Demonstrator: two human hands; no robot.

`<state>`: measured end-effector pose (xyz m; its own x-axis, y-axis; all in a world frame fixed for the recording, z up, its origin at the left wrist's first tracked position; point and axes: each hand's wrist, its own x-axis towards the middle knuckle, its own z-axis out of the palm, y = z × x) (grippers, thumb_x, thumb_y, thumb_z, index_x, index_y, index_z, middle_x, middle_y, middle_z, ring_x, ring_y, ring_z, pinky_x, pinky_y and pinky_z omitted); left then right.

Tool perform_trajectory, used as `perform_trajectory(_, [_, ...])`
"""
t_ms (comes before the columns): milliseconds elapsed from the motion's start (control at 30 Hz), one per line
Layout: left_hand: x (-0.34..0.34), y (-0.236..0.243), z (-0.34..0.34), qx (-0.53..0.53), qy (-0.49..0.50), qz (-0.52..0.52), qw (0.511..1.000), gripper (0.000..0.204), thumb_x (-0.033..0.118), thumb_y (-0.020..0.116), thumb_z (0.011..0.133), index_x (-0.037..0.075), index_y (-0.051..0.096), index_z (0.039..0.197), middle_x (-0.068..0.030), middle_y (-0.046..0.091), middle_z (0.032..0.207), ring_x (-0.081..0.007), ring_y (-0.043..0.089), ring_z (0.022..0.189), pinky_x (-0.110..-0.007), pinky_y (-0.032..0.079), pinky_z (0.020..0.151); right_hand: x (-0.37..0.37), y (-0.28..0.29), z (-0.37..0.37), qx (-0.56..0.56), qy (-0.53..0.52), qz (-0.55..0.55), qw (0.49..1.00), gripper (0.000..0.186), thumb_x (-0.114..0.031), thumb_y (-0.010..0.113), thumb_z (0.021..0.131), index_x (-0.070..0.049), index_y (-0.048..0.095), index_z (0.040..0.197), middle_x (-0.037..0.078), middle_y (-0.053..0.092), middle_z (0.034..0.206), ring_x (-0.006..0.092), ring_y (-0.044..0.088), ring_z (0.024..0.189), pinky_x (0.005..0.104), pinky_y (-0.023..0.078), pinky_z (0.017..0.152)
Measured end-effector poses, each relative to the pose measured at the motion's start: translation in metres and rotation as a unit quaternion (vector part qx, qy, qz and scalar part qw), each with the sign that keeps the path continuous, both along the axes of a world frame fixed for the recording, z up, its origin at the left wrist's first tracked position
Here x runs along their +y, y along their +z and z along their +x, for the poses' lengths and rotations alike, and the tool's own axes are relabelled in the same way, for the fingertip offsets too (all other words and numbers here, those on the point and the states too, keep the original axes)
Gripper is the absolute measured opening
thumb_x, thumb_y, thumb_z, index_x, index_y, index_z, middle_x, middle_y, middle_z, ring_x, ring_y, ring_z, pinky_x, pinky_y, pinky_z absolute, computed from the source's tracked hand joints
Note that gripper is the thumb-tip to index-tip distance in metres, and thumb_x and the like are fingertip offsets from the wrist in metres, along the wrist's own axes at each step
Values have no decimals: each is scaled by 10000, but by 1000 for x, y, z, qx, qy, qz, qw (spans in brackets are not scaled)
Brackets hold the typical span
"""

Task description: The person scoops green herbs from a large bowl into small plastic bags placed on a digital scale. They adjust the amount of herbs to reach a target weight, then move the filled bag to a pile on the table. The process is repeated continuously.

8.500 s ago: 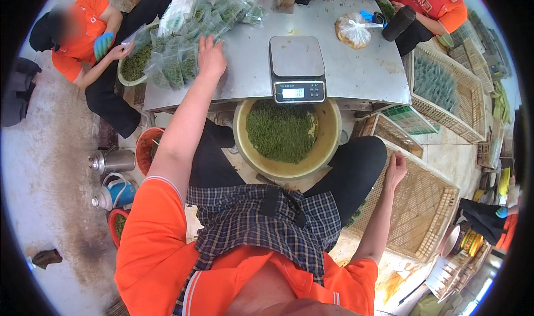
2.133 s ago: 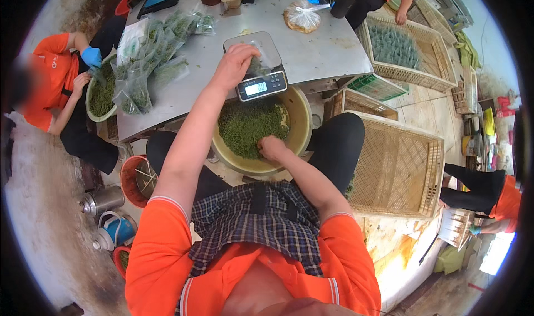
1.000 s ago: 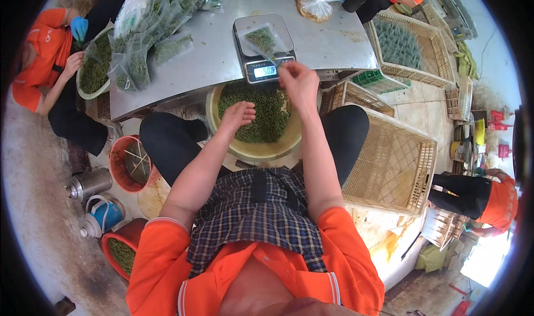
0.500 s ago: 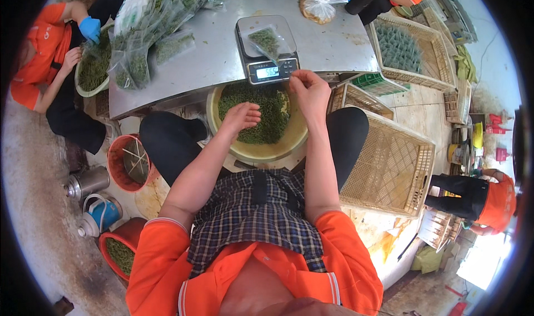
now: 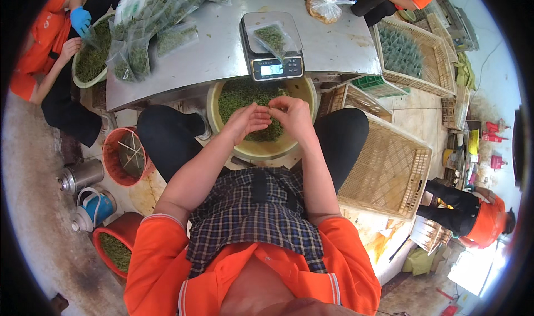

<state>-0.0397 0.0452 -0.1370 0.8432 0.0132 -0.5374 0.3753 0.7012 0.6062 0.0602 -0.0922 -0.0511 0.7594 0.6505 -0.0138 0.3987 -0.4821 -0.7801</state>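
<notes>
Between my knees is a yellow basin [image 5: 261,150] holding loose green tea-like leaves [image 5: 236,95]. Both hands are over it, close together. My left hand [image 5: 246,122] is half cupped, fingers stretched out toward the right, and nothing shows in it. At its fingertips, my right hand [image 5: 292,116] pinches thumb and fingers together; anything between them is too small to make out. Just beyond, a digital scale [image 5: 277,69] with a lit display stands at the table's near edge. A clear bag of green leaves [image 5: 271,40] lies on its pan.
Filled clear bags [image 5: 139,43] are piled on the metal table [image 5: 222,43], left of the scale. A tied plastic bag [image 5: 324,7] sits at the far right. Crates [image 5: 384,171] stand to my right, red buckets [image 5: 125,157] to my left. Co-workers sit far left and far right; another stands at right.
My right hand has come from the scale's near right corner down and left, over the basin, to my left hand. My left hand has shifted slightly right. The scale's reading has changed.
</notes>
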Motion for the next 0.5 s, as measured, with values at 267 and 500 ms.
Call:
perform_trajectory(267, [0, 2, 7, 15, -4, 110, 994, 422, 341, 373, 1019, -9, 574, 1144, -116, 624, 1032, -196, 623, 942, -317, 524, 846, 54, -39, 42, 62, -252, 336, 905, 197, -72, 723, 791, 2, 572, 893, 71, 658, 859, 110, 611, 738, 258, 484, 674])
perform_trajectory(500, [1, 4, 6, 7, -3, 121, 993, 400, 313, 367, 1020, -11, 571, 1137, -112, 619, 1017, -193, 620, 924, -322, 523, 828, 54, -18, 57, -131, -224, 200, 945, 133, -99, 705, 789, -29, 660, 893, 91, 666, 737, 150, 621, 622, 276, 481, 609])
